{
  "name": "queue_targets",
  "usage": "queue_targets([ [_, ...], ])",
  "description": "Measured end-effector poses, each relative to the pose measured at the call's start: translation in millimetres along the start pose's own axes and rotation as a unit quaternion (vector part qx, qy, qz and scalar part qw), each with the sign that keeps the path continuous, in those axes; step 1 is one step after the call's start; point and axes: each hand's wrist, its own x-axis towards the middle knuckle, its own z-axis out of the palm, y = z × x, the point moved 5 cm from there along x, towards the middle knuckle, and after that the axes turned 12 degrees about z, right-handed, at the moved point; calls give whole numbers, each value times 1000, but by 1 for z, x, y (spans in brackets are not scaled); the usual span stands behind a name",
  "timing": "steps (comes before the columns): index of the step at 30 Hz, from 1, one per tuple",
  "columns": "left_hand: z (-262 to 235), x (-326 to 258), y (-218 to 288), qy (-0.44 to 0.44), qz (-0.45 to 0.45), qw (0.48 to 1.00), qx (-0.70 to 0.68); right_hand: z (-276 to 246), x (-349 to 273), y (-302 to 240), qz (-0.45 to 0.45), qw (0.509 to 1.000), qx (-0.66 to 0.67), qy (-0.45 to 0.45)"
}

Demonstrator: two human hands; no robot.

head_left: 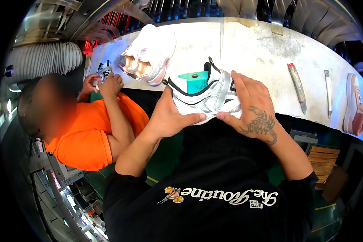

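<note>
Between my two hands I hold a white and silver sneaker (205, 99) with black trim, just over the table's near edge. A teal shoe last (192, 80) fills its opening. My left hand (169, 111) grips the heel end, its thumb pressed along the lower side. My right hand (252, 103) wraps round the toe end, with its thumb near the sole and its fingers on the far side. The two thumbs lie close together at the sole's edge. The shoe's far side and underside are hidden.
White and pink sneakers (149, 56) stand on the pale table (246, 44) at the left. Rightward lie a knife with a wrapped handle (297, 86), a thin metal tool (328, 92) and a pink and white shoe (355, 105). A co-worker in orange (88, 141) handles another shoe (104, 73).
</note>
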Motion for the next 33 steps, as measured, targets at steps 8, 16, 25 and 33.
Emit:
queue_targets([
  [8, -3, 17, -1, -2, 70, 985, 155, 4, -1, 27, -66, 997, 34, 33],
  [16, -17, 25, -1, 16, 143, 980, 139, -18, -19, 58, -62, 990, 2, 126],
  [25, 92, -60, 17, 46, 249, 954, 160, 15, -147, -12, 110, 916, 376, 86],
  [33, 135, 5, -62, -60, 87, 993, -43, -6, -201, 34, 288, 799, 498, 173],
])
